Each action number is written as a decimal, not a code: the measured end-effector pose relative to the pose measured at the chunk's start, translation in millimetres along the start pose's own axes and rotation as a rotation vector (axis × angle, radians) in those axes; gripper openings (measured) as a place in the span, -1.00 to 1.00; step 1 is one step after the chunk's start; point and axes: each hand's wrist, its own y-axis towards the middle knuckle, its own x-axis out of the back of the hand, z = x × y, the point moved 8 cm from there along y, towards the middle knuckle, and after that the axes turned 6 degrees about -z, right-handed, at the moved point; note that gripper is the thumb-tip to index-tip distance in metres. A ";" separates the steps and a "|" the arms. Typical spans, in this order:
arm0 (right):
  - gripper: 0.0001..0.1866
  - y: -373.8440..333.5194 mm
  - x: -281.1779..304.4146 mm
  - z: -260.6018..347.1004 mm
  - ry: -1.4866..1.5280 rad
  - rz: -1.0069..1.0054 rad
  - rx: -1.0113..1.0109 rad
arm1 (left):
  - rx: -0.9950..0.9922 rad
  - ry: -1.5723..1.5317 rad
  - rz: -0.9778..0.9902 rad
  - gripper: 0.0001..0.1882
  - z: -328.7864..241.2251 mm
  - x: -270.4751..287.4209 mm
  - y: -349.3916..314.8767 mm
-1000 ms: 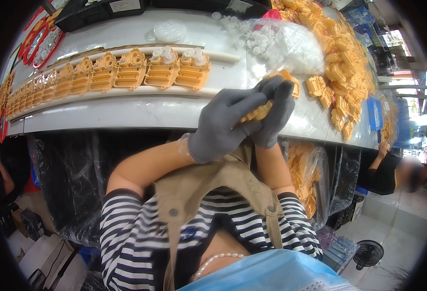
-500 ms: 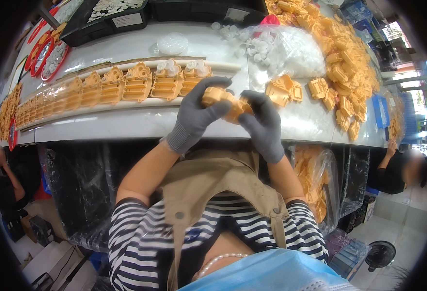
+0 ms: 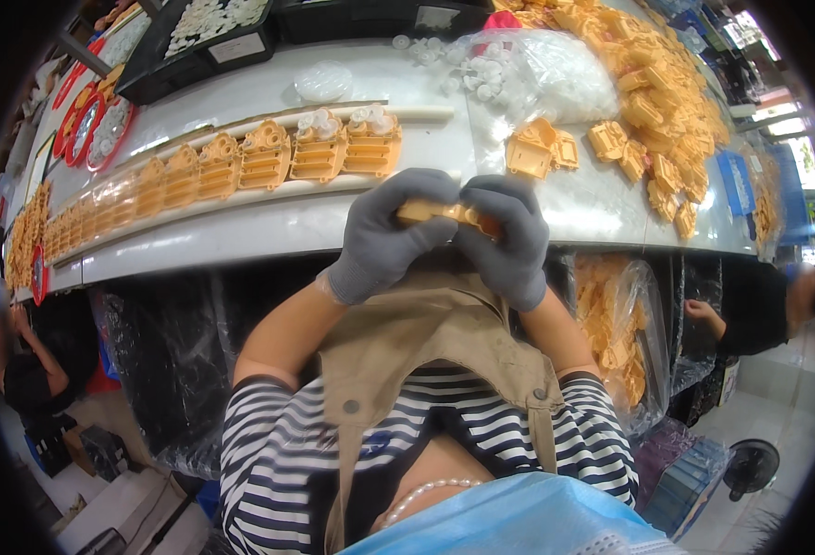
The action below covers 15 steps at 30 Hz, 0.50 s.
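White and glossy, a long worktable (image 3: 269, 231) stretches across the scene, bearing a heap of orange plastic parts (image 3: 662, 102) at far right. To the left runs a row of orange ribbed plastic casings (image 3: 264, 157). At the table's near edge, a grey-gloved left hand (image 3: 384, 240) and a grey-gloved right hand (image 3: 509, 240) come close together, thumbs and curled fingers pinching opposite ends of a partly hidden orange plastic piece (image 3: 421, 212).
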 end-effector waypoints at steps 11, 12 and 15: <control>-0.53 9.4 18.2 -52.3 -0.125 0.139 -0.249 | 0.163 -0.413 -0.187 -0.67 35.0 -0.1 26.7; -0.60 13.7 32.3 -77.1 0.015 0.046 -0.410 | 0.172 -0.355 -0.217 -0.60 37.2 -1.2 33.8; -0.71 58.5 108.4 -166.6 0.049 -0.336 -0.445 | 0.120 -0.185 -0.255 -0.46 42.3 15.5 42.2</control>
